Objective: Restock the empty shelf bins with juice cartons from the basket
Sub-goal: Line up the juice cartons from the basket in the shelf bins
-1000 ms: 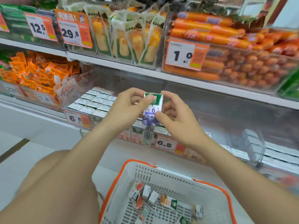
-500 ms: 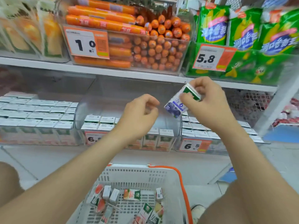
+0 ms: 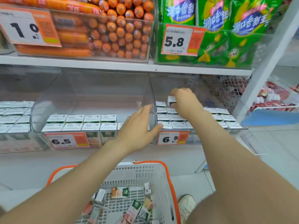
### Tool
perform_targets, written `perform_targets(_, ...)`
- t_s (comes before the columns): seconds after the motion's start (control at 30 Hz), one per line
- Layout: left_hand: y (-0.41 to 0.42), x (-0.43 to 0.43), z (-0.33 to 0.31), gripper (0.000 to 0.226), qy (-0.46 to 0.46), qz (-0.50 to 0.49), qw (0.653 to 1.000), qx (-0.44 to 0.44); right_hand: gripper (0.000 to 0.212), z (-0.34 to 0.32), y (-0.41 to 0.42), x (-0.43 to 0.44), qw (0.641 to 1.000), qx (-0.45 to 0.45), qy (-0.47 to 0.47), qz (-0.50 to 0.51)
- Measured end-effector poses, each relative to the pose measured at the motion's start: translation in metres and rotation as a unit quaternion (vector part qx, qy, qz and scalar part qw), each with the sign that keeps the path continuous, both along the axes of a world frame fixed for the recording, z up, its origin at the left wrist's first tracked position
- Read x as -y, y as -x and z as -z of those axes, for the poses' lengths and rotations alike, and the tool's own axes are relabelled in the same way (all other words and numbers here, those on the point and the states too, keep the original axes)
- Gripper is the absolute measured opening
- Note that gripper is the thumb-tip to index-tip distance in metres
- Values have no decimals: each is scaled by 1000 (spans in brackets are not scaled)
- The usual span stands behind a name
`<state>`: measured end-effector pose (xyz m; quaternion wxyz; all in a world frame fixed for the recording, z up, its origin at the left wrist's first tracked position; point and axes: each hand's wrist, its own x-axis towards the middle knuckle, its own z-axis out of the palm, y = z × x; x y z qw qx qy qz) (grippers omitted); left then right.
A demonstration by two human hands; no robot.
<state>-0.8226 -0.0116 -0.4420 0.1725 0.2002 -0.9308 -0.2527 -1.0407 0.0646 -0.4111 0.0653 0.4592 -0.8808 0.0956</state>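
Right hand [image 3: 182, 101] curls around a small juice carton [image 3: 171, 99] and holds it just above the packed cartons [image 3: 176, 118] in the right bin [image 3: 168, 81], which is clear hard plastic. Left hand [image 3: 139, 126] has straight fingers and grips nothing, its thumb at that bin's front corner. Left of it is the middle bin [image 3: 97, 94], with curved transparent walls and two rows [image 3: 80, 122] of white-topped boxes at the front. Below both hands is the basket [image 3: 145, 172], white slotted plastic with an orange rim, where loose cartons [image 3: 119, 192] lie at all angles.

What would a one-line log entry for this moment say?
right hand: holds carton over right bin | left hand: open near bin fronts | basket: more cartons inside
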Motion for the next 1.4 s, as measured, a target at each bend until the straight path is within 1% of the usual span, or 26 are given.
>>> perform_targets(0.1, -1, 2, 1, 67, -3, 15, 1000, -7, 45, 8, 11, 8, 996, 89, -24, 4)
perform_targets(0.2, -2, 7, 2, 68, -19, 31, 999, -8, 42, 9, 10, 9, 990, 135, -39, 3)
perform_targets(0.3, -4, 11, 1, 73, -18, 47, 999, -4, 43, 4, 2, 4, 987, 147, -56, 15)
perform_targets(0.33, -6, 11, 1, 71, -13, 49, 999, -4, 38, 3, -2, 3, 987, 144, -64, 15)
perform_targets(0.4, -12, 10, 0, 64, 11, 42, 999, -19, 20, -2, -18, -2, 991, 112, -71, 21)
perform_targets(0.43, -17, 10, 0, 58, 25, 37, 998, -40, 18, -5, -28, -5, 995, 84, -47, 21)
perform_targets(0.47, -23, 9, 0, 50, 42, 33, 996, -70, 21, -8, -40, -7, 999, 52, -2, 17)
perform_targets(0.53, -39, 6, 3, 32, 81, 28, 986, -144, 25, -15, -73, -15, 992, 2, 129, 13)
perform_targets(0.57, -48, 3, 5, 23, 100, 22, 979, -177, 21, -18, -94, -20, 979, 0, 202, 3)
perform_targets(0.6, -58, 1, 10, 16, 112, 14, 974, -198, 16, -19, -115, -27, 966, 21, 257, -14)
perform_targets(0.63, -69, -3, 15, 11, 113, 7, 972, -204, 13, -19, -137, -33, 957, 55, 282, -37)
perform_targets(0.67, -81, -6, 22, 8, 103, 0, 975, -194, 12, -15, -158, -39, 955, 91, 275, -58)
perform_targets(0.7, -93, -10, 30, 5, 85, -7, 982, -168, 13, -9, -177, -44, 960, 121, 238, -78)
perform_targets(0.73, -104, -11, 40, 6, 64, -9, 990, -123, 15, 0, -193, -47, 969, 141, 175, -101)
perform_targets(0.77, -114, -11, 54, 11, 43, -6, 997, -61, 19, 11, -207, -50, 976, 151, 91, -128)
perform_targets(0.8, -124, -9, 70, 17, 23, 2, 1000, 9, 23, 25, -219, -51, 975, 153, -4, -159)
perform_targets(0.87, -140, -1, 106, 20, -11, 22, 989, 145, 30, 54, -238, -55, 949, 149, -172, -216)
perform_targets(0.9, -147, 4, 125, 17, -20, 30, 979, 202, 31, 70, -245, -57, 931, 151, -237, -234)
perform_targets(0.97, -159, 9, 158, 12, -32, 36, 960, 276, 31, 105, -254, -61, 898, 160, -329, -244)
perform_targets(1.07, -169, 6, 199, 15, -48, 40, 939, 337, 31, 151, -258, -63, 871, 156, -398, -241)
perform_targets(1.13, -174, 5, 225, 12, -61, 33, 923, 379, 34, 176, -255, -62, 859, 149, -420, -251)
perform_targets(1.23, -183, 5, 262, 18, -72, 35, 901, 426, 41, 212, -244, -61, 845, 156, -448, -247)
perform_targets(1.27, -185, 3, 273, 23, -77, 41, 894, 439, 38, 226, -239, -62, 840, 155, -460, -243)
perform_targets(1.33, -186, -5, 293, 34, -90, 56, 882, 458, 16, 251, -228, -65, 824, 147, -495, -234)
perform_targets(1.37, -184, -9, 301, 37, -99, 60, 879, 463, 17, 264, -223, -69, 816, 150, -507, -232)
perform_targets(1.4, -181, -14, 311, 40, -107, 64, 878, 462, 26, 275, -219, -72, 807, 152, -520, -236)
